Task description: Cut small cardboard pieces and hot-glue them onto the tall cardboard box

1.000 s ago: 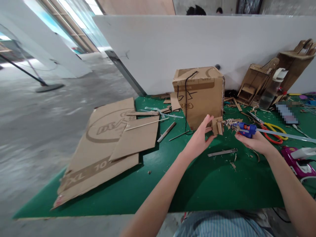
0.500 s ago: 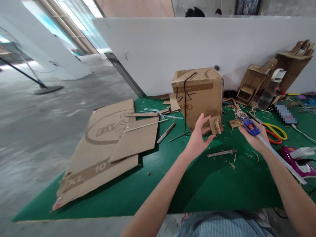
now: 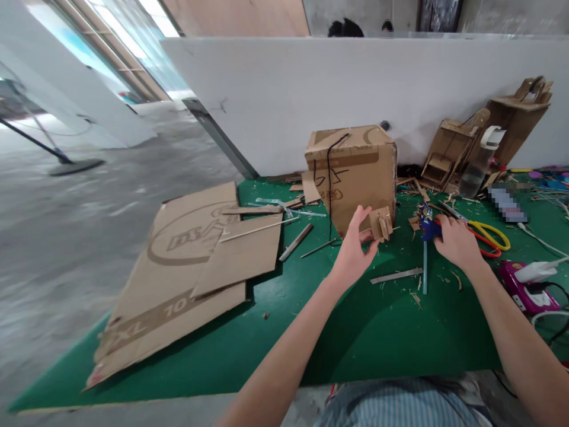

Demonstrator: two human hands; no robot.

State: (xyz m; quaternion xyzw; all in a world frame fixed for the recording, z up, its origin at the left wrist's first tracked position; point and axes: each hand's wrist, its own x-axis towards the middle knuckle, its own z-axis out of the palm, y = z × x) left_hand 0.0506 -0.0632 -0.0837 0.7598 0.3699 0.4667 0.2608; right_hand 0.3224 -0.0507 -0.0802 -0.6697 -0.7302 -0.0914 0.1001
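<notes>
My left hand [image 3: 353, 249] pinches a small layered cardboard piece [image 3: 381, 225] between thumb and fingers, in front of a cardboard box [image 3: 355, 178]. A thin stick end pokes out of that piece's right side. A black cord [image 3: 330, 190] runs down the front of the box. On the right, my right hand [image 3: 457, 242] is closed on a blue glue gun [image 3: 430, 230] low over the table; a clear glue stick [image 3: 425, 267] extends from it toward me. Next to this hand lie scissors with yellow and red handles [image 3: 491, 234].
Flat cardboard sheets [image 3: 178, 261] cover the left of the green table [image 3: 311, 338]. A snap-off blade [image 3: 397, 275] lies in front of the hands. To the right are a purple power strip [image 3: 527, 290], a phone [image 3: 507, 203], a bottle [image 3: 482, 163] and cardboard models [image 3: 448, 151]. A white partition [image 3: 267, 95] stands behind.
My right hand has turned the glue gun, so its glue stick now points toward me instead of lying along my forearm. My left hand stays by the box with the cardboard piece.
</notes>
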